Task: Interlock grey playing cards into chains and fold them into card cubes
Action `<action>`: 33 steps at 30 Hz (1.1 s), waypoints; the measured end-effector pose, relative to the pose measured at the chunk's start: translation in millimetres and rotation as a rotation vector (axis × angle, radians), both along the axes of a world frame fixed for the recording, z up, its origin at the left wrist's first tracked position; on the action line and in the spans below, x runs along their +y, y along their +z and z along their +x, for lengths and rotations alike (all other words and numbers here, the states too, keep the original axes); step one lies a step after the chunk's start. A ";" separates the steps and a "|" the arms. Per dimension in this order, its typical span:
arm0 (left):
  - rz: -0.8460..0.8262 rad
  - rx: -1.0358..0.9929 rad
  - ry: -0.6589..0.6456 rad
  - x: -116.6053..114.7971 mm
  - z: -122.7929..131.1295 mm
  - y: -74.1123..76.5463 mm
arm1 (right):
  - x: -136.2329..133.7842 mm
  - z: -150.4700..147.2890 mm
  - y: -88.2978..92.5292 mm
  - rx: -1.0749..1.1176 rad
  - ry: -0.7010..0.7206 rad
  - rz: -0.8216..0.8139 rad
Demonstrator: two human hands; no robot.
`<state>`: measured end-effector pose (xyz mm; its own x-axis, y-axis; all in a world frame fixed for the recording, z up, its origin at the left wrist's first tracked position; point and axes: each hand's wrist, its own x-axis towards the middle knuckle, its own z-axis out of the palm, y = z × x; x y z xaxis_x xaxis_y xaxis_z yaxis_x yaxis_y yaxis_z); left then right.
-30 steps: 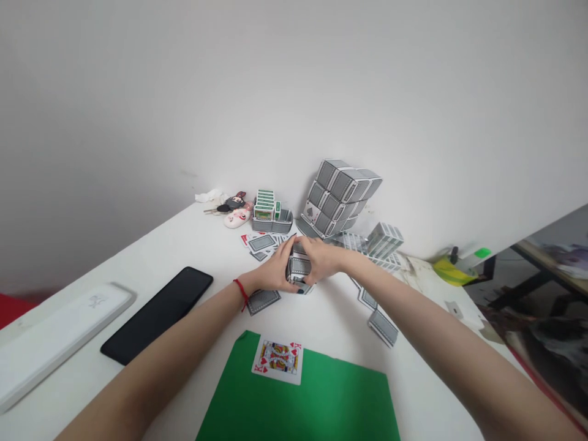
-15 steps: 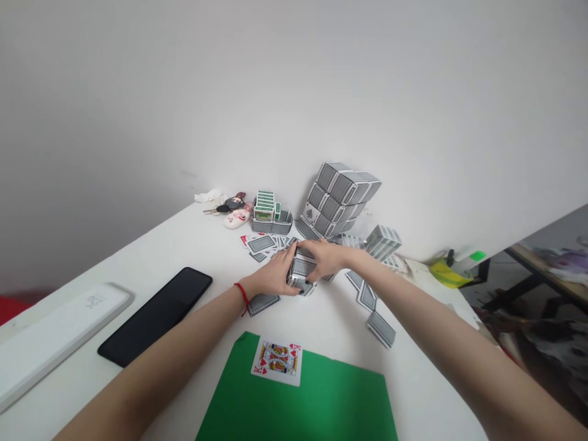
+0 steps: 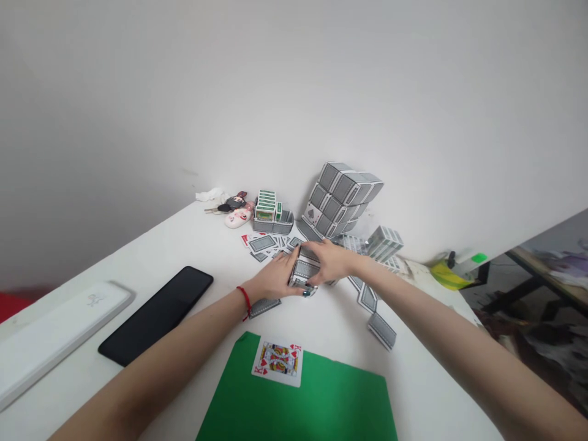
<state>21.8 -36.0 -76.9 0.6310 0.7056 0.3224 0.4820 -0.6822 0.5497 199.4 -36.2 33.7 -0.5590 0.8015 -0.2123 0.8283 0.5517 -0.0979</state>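
Between my two hands is a small block made of grey-backed playing cards (image 3: 307,264). My left hand (image 3: 274,277), with a red string on its wrist, is closed on the block's left side, its thumb along the near lower edge. From the right, my right hand (image 3: 331,262) grips the same block, fingers over its top and thumb on the near side. Parts of the block are hidden by the fingers. Behind it stands a taller stack of card cubes (image 3: 342,199). Loose cards (image 3: 263,244) lie to the left, and more cards (image 3: 367,298) to the right.
A king of hearts (image 3: 278,362) lies on a green sheet (image 3: 321,404) in front. A black phone (image 3: 156,315) and a white case (image 3: 64,337) are at left. Behind are a card tray (image 3: 271,225) with small boxes, trinkets (image 3: 237,215) and wrapped boxes (image 3: 384,242).
My left thumb has shifted slightly along the block's near edge, and my right hand has moved a little. Both hands stay on the block; the other things lie as before.
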 end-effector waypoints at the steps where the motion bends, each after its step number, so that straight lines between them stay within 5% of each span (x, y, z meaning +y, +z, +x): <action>1: 0.000 0.017 0.002 -1.0 0.0 0.8 | 2.7 3.7 0.2 0.018 -0.013 -0.022; 10: -0.029 -0.033 -0.048 0.1 -1.9 3.9 | 17.9 23.0 -13.2 0.026 -0.355 -0.087; 19: -0.209 -0.243 0.213 11.6 -8.7 -4.0 | 2.0 19.1 -23.6 0.270 -0.760 -0.174; 23: -0.320 -0.381 0.261 4.2 -6.7 -2.7 | -16.2 9.6 -30.0 0.354 -0.786 -0.271; 29: -0.446 -0.520 0.115 -9.7 -2.9 -0.3 | -26.6 19.6 -55.7 0.549 -0.737 -0.128; 33: -0.427 -0.452 0.212 -15.5 4.7 0.8 | -28.6 21.2 -74.4 0.830 -0.876 -0.071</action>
<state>26.5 -51.5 -76.1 0.3321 0.9246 0.1869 0.2404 -0.2745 0.9310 220.6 -64.8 -40.8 0.1806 0.9779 -0.1051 0.5888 -0.1931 -0.7848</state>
